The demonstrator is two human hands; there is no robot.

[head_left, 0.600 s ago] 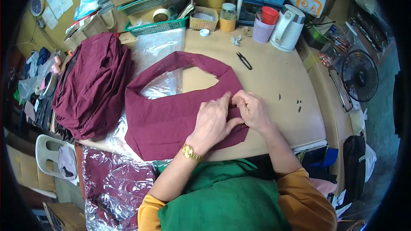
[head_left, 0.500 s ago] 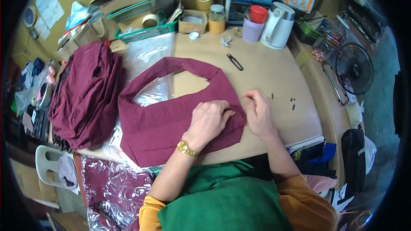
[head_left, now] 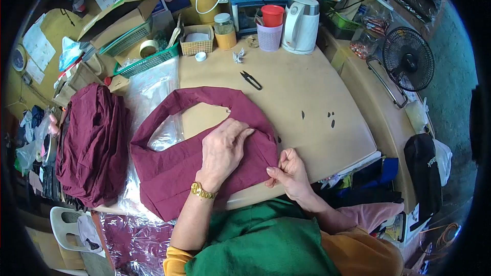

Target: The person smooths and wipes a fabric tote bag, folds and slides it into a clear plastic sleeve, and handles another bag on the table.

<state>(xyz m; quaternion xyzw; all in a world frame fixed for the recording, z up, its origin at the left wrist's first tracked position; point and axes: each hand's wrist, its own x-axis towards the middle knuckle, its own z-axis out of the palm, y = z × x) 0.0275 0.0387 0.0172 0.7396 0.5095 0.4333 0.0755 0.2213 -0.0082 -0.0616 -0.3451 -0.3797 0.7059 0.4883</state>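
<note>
A maroon fabric shoulder bag (head_left: 169, 171) lies flat on the table, its wide strap looped toward the back. My left hand (head_left: 225, 148), with a gold watch at the wrist, rests on the bag's right half, fingers curled and pinching the cloth. At the bag's lower right corner is my right hand (head_left: 289, 174), thumb and fingers pressed together; what lies between them is hidden. Black thread snips (head_left: 251, 80) lie behind the bag. Several small dark pieces (head_left: 332, 122) are on the tabletop to the right.
A stack of maroon bags (head_left: 92, 145) sits at left beside clear plastic sheets (head_left: 153, 84). Along the back stand a green basket (head_left: 148, 61), a jar (head_left: 224, 30), a red cup (head_left: 272, 15) and a white kettle (head_left: 302, 25). A black fan (head_left: 408, 59) stands at right.
My right hand has come down from beside the bag's right edge to its lower right corner. My left hand has shifted up the bag toward the strap opening. The view has turned slightly.
</note>
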